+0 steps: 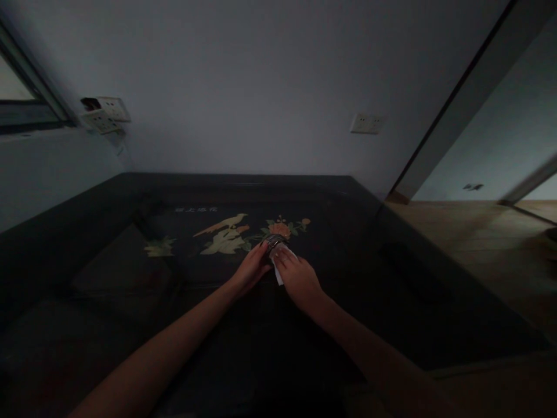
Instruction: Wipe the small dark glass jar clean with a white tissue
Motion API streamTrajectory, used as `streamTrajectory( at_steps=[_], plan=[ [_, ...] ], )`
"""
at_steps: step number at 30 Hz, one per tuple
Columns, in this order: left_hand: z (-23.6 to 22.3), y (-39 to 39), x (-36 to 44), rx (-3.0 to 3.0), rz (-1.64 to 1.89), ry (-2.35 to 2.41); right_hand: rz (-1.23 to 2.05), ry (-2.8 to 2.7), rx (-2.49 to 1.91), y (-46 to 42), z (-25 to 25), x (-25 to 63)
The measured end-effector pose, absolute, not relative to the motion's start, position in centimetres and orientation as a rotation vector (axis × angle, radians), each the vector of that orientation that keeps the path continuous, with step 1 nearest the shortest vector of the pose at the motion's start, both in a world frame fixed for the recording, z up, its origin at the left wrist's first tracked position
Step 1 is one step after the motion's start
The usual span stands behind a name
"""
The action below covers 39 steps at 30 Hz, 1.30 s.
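Observation:
Both my hands meet at the middle of a dark lacquered table point(391, 273) with a painted bird and flowers point(226, 232). My left hand point(250, 270) has its fingers curled onto a small round metallic object point(274, 240), perhaps a bracelet or a lid. My right hand point(298, 278) presses a white cloth or tissue point(278, 276) against that object. The room is dim and the small object is partly hidden by my fingers.
A grey wall point(261, 87) stands behind the table, with a socket point(366, 123) at the right and sockets point(104, 113) at the left beside a window frame point(26, 110). To the right lie a wooden floor point(478, 244) and a doorway.

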<state>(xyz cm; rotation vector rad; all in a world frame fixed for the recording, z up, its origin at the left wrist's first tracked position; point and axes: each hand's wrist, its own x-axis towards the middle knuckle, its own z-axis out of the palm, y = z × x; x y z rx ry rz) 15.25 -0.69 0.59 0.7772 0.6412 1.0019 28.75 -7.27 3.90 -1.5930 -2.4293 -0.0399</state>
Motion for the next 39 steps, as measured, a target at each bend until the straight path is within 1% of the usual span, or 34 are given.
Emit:
streamTrajectory(
  at_steps=[2, 5, 9, 11, 13, 16, 21, 24, 26, 28, 30, 32, 39],
  plan=[
    [0.5, -0.6, 15.3, 0.776, 1.006, 0.66, 0.161, -2.349, -1.523, -7.2, 3.7, 28.7],
    [0.5, -0.5, 15.3, 0.794, 1.012, 0.649, 0.618, -2.069, -1.302, -6.8, 3.2, 28.6],
    [0.5, -0.6, 15.2, 0.81, 1.007, 0.617, 1.194, -1.381, -1.053, -5.9, 1.8, 28.0],
    [0.3, -0.5, 15.2, 0.813, 0.984, 0.622, 1.368, -1.105, -0.962, -5.6, 1.1, 27.7],
    [0.1, -0.4, 15.2, 0.819, 0.97, 0.628, 1.409, -1.029, -0.932, -5.5, 0.8, 27.6],
    [-0.1, -0.3, 15.2, 0.822, 1.006, 0.621, 1.266, -1.255, -1.06, -5.8, 1.3, 28.0],
    [0.6, -0.6, 15.2, 0.82, 1.01, 0.628, 0.832, -1.918, -1.21, -6.5, 3.2, 29.4],
    [1.0, -1.0, 15.2, 0.823, 0.997, 0.64, 0.481, -2.268, -1.331, -6.8, 4.2, 29.9],
    [1.2, -1.1, 15.3, 0.818, 0.994, 0.649, 0.231, -2.403, -1.444, -6.9, 4.5, 29.9],
    [1.3, -1.2, 15.3, 0.802, 1.002, 0.652, 0.055, -2.47, -1.524, -7.0, 4.6, 29.7],
    [1.3, -1.1, 15.3, 0.784, 1.018, 0.653, -0.026, -2.502, -1.56, -7.0, 4.6, 29.5],
    [1.2, -1.0, 15.4, 0.774, 1.029, 0.652, -0.04, -2.521, -1.582, -7.0, 4.5, 29.3],
    [0.9, -0.8, 15.3, 0.789, 1.023, 0.631, 0.051, -2.494, -1.555, -7.0, 4.3, 29.5]
  ],
)
